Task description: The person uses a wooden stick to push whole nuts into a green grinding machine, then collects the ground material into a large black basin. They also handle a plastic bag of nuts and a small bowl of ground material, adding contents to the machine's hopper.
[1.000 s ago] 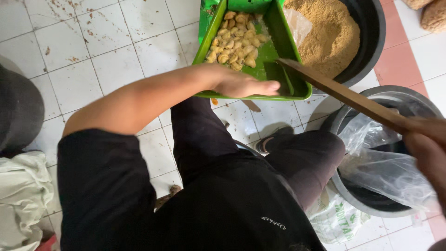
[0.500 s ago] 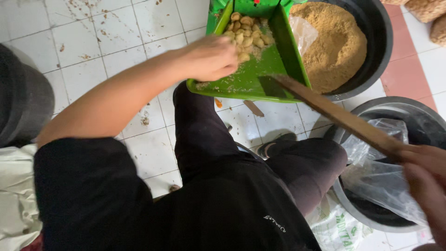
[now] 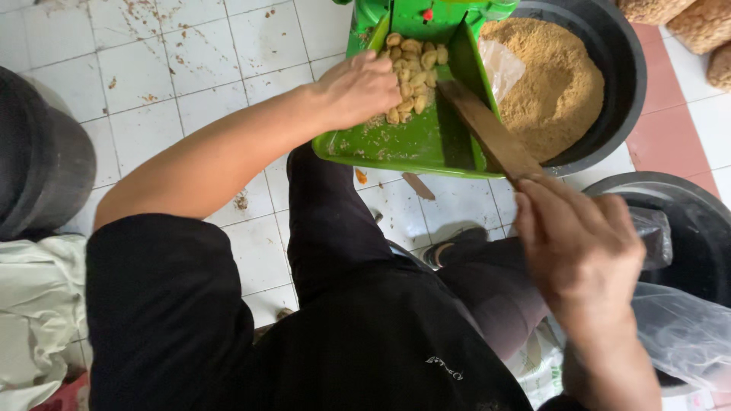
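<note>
Change: since a moment ago the left hand [image 3: 358, 87] has slid further up the green tray [image 3: 411, 141], pushing the pale nuts [image 3: 415, 68] toward its top end, and the right hand [image 3: 582, 243] has come much closer to the camera.
Nuts: heaped in the upper half of the tray, just below the green machine part [image 3: 426, 14]; crumbs lie on the bare lower half.
Left hand: curled, knuckles up, fingers bent against the left edge of the heap; whether it grips any nuts cannot be told.
Right hand: closed around the near end of a flat wooden stick [image 3: 487, 129].
Stick: slants up to the left, its far end resting inside the tray along the right wall.
Tray: tilted above the white tiled floor [image 3: 175, 84].
Right of tray: black tub [image 3: 617, 84] heaped with brown meal [image 3: 548, 84].
Lower right: second dark tub [image 3: 685, 221] with clear plastic bag [image 3: 685, 327].
Far left: dark round container [image 3: 38, 160].
</note>
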